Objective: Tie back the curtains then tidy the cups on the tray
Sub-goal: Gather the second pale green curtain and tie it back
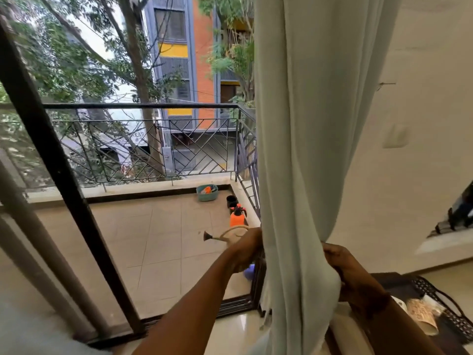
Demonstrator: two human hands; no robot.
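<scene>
A pale grey-green curtain [307, 124] hangs gathered at the right of the balcony door. My left hand [247, 248] grips its left edge at about waist height, its fingers hidden behind the cloth. My right hand [343, 265] grips the right side of the bunched cloth at the same height. At the lower right a dark tray [450, 319] with a patterned rim holds a patterned cup [422, 316] lying on its side and a white cup [400, 303], partly hidden by my right arm. No tie-back is in view.
The black door frame [64, 175] slants across the left. Beyond the glass is a tiled balcony with a railing [143, 106], a teal basket [207, 192], an orange sprayer [237, 217] and a watering can [225, 235]. A cream wall [409, 124] stands to the right.
</scene>
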